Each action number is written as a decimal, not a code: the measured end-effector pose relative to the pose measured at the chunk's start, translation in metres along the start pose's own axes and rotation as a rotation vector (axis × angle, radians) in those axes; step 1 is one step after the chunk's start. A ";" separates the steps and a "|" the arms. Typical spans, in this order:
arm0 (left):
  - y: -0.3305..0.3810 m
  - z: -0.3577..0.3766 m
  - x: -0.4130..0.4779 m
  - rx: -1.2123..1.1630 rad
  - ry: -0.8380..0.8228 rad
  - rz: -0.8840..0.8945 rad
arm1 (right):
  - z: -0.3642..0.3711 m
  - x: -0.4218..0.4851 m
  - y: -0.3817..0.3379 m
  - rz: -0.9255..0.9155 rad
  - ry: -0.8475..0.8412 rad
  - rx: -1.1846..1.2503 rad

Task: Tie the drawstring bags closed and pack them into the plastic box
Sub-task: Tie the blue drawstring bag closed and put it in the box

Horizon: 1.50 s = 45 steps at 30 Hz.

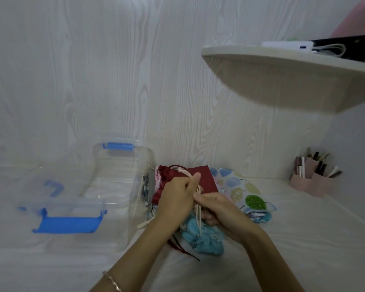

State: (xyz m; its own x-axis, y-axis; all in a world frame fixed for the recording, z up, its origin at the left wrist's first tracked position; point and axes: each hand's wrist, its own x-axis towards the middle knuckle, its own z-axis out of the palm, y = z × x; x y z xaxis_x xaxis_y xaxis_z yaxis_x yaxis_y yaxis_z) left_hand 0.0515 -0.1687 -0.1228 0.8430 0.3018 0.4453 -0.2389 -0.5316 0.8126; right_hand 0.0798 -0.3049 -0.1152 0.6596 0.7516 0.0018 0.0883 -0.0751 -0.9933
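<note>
At the far left we saw the clear plastic box point(122, 175) standing open on the white desk point(303, 239), a blue clip point(118, 146) on its far end. A clear lid point(76, 204) with a broad blue latch point(66, 224) lay against the box's left side; we could not tell whether it rested on the rim.

Just right of the box lay the pile of drawstring bags, none of them inside it. A dark red bag point(200, 180) sat on top at the back, and a light blue bag point(200, 239) lay nearest the person.

The left hand point(175, 199) was over the pile, its fingers point(188, 186) curled round a bundle of cream cords point(198, 218) with the thumb raised. A thin bracelet point(112, 281) circled that wrist. The right hand point(219, 211) touched the left, its fingers clamped on the same cords, which hung down over the blue bag. Part of that bag was hidden beneath the right palm, so we could not tell whether the hand also held the cloth.

Further right, a leaf-print bag point(240, 190) spread flat behind the hands. Near the right wall stood a pink organiser point(312, 182) holding small cosmetic items. Above it a pale shelf point(282, 81) jutted out, carrying a white object and a black one.
</note>
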 end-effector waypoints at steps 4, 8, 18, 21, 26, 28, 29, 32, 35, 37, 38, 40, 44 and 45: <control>-0.003 -0.006 -0.008 -0.122 -0.049 -0.053 | 0.005 0.002 0.002 -0.061 0.163 -0.022; -0.007 -0.010 -0.013 -0.207 -0.135 -0.092 | -0.004 0.006 0.005 -0.120 0.372 0.007; -0.010 -0.008 -0.013 -0.086 0.103 -0.123 | -0.016 0.007 0.008 -0.166 0.412 0.121; -0.004 -0.007 -0.018 -0.059 -0.011 0.026 | -0.007 0.005 0.008 -0.182 0.374 -0.032; -0.003 -0.006 -0.017 -0.217 -0.217 -0.016 | -0.004 0.005 0.007 -0.138 0.401 0.088; -0.004 -0.008 -0.017 -0.229 -0.213 -0.018 | -0.006 0.007 0.007 -0.141 0.439 0.092; -0.004 -0.009 -0.018 -0.236 -0.206 -0.016 | -0.007 0.007 0.007 -0.147 0.450 0.081; -0.003 -0.010 -0.018 -0.272 -0.177 -0.056 | -0.010 0.004 0.004 -0.154 0.399 0.065; -0.001 -0.010 -0.016 -0.327 -0.134 -0.147 | -0.011 0.000 0.004 -0.190 0.282 0.063; 0.001 -0.010 -0.015 -0.319 -0.126 -0.140 | -0.008 0.001 0.006 -0.248 0.311 -0.116; 0.002 -0.011 -0.015 -0.308 -0.139 -0.125 | -0.005 0.002 0.007 -0.284 0.351 -0.222; 0.003 -0.011 -0.017 -0.275 -0.180 -0.107 | -0.002 0.005 0.009 -0.334 0.419 -0.406; 0.002 -0.013 -0.016 -0.216 -0.205 -0.084 | -0.004 0.006 0.009 -0.324 0.407 -0.421; 0.002 -0.013 -0.015 -0.218 -0.203 -0.071 | -0.004 0.006 0.007 -0.283 0.361 -0.284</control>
State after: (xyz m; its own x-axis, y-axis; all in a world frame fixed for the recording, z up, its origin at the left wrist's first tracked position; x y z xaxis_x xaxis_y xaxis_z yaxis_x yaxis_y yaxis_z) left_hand 0.0320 -0.1639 -0.1234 0.9352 0.1558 0.3181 -0.2554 -0.3256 0.9104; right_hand 0.0872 -0.3040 -0.1217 0.7912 0.4986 0.3541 0.4648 -0.1139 -0.8780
